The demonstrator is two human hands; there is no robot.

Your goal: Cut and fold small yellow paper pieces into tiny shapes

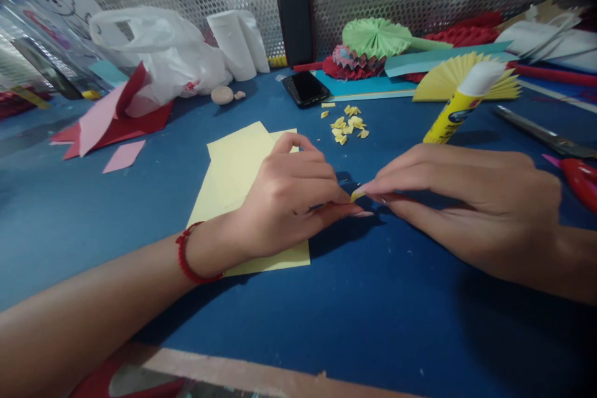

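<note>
My left hand (289, 196) and my right hand (466, 199) meet fingertip to fingertip over the blue table (326, 311). Between them they pinch a tiny yellow paper piece (357, 194); both hands are closed on it. The left hand rests on yellow paper sheets (233, 168) and wears a red string bracelet (186, 258) at the wrist. A small pile of yellow paper bits (349, 124) lies just beyond the hands. A yellow glue stick (459, 106) with a white cap stands tilted behind my right hand.
A black phone (305, 87) lies flat and another phone (295, 15) leans on the perforated metal wall. Folded paper fans (377, 37) in green, red and yellow sit at the back right. Red-handled scissors (559, 149) lie right. Red and pink paper (107, 124) and a white bag (158, 50) lie left.
</note>
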